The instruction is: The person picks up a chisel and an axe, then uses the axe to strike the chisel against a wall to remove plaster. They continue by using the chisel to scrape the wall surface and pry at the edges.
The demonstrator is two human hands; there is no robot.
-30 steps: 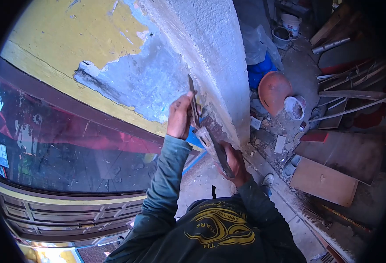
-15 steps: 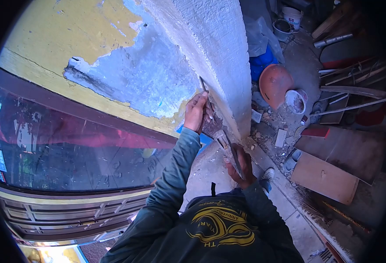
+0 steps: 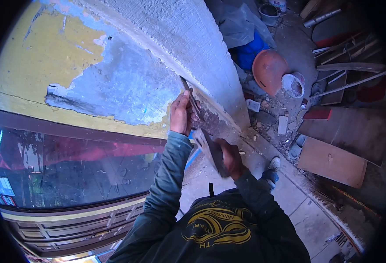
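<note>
At mid-frame, your left fingers (image 3: 186, 94) grip the stiff-looking chisel (image 3: 194, 103) mid-shaft; your right hand (image 3: 231, 158) clasps a probably heavy hammer (image 3: 210, 150).

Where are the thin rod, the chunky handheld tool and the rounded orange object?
Thin rod (image 3: 193, 103), head view: mid-shaft.
Chunky handheld tool (image 3: 211, 151), head view: its middle.
Rounded orange object (image 3: 269, 72), head view: its broad face.
</note>
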